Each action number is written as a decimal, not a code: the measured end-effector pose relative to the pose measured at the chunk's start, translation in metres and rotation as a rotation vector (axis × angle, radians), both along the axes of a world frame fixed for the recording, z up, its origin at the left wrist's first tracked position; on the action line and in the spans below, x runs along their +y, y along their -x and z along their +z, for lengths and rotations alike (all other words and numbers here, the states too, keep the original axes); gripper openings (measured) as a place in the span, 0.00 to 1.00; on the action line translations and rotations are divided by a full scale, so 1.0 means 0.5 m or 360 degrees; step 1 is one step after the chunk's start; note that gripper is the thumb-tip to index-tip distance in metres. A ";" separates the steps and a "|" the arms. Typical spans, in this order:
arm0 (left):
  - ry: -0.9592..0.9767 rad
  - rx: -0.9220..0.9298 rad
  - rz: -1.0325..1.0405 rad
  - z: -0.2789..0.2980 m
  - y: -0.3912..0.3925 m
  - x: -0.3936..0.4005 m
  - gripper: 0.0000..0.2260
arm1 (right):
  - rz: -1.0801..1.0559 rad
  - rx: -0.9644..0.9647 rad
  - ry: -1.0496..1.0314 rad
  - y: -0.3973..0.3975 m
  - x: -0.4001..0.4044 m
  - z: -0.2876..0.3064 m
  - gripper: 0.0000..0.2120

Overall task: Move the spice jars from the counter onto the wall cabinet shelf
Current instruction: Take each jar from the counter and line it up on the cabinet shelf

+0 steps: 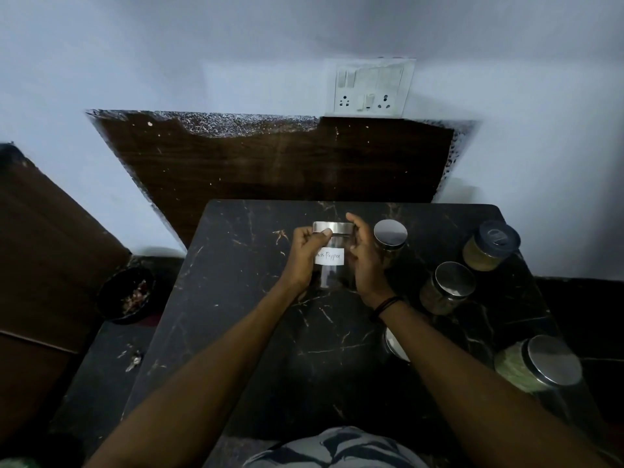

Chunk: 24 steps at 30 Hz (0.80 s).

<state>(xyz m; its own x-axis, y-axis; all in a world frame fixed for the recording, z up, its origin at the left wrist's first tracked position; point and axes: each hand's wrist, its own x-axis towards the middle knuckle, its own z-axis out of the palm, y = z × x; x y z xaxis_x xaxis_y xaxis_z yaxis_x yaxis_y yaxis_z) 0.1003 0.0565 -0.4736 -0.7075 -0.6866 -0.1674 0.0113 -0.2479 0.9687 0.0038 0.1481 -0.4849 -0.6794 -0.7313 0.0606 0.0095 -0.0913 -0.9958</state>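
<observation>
A clear glass jar (332,261) with a steel lid and a white label reading "Black Pepper" stands mid-counter on the black marble counter (256,349). My left hand (305,253) grips its left side, thumb on the lid rim. My right hand (366,258) cups its right side. Several other spice jars stand to the right: a steel-lidded jar (390,239) just beside my right hand, another steel-lidded jar (447,287), a dark-lidded jar of yellowish powder (489,246), and a large jar of green contents (538,364). A further jar (395,344) is mostly hidden under my right forearm.
A dark wooden panel (270,160) leans against the wall behind the counter. A switch and socket plate (369,87) sits on the wall above. Left of the counter, lower down, are a black bowl with scraps (126,295) and a brown cardboard box (44,251).
</observation>
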 end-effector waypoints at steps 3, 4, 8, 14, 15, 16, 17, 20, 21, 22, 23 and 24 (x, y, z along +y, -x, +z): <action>-0.0033 0.0048 0.0021 -0.002 -0.001 -0.006 0.13 | 0.0024 -0.0052 0.0031 -0.001 -0.002 -0.007 0.23; -0.0031 0.0059 0.0036 -0.004 -0.001 -0.009 0.13 | 0.0040 -0.0053 0.0027 0.001 -0.004 -0.007 0.24; -0.0003 0.0066 0.0071 0.004 0.006 -0.019 0.16 | 0.0073 -0.0077 0.0010 0.010 -0.016 0.008 0.25; 0.0109 0.0280 0.0186 0.119 0.040 -0.046 0.18 | 0.0200 -0.0093 0.0197 0.032 -0.038 0.128 0.27; 0.0140 0.0360 0.0211 0.158 0.049 -0.055 0.16 | 0.0219 -0.0059 0.0252 0.039 -0.043 0.170 0.29; 0.0176 0.0435 0.0214 0.199 0.058 -0.064 0.15 | 0.0245 -0.0006 0.0310 0.047 -0.050 0.211 0.31; 0.0211 0.0492 0.0198 0.242 0.068 -0.073 0.13 | 0.0259 0.0062 0.0359 0.057 -0.059 0.253 0.32; 0.0335 0.0647 0.0109 0.386 0.092 -0.095 0.11 | 0.0271 0.0223 0.0535 0.084 -0.080 0.394 0.34; 0.0351 0.0695 0.0099 0.433 0.100 -0.100 0.11 | 0.0269 0.0261 0.0588 0.094 -0.084 0.441 0.34; 0.0373 0.0739 0.0092 0.479 0.109 -0.107 0.11 | 0.0271 0.0304 0.0633 0.102 -0.088 0.488 0.33; 0.0402 0.0763 0.0086 0.520 0.114 -0.111 0.12 | 0.0276 0.0345 0.0666 0.108 -0.091 0.528 0.31; 0.0453 0.0779 0.0077 0.562 0.119 -0.117 0.13 | 0.0281 0.0384 0.0704 0.115 -0.092 0.569 0.30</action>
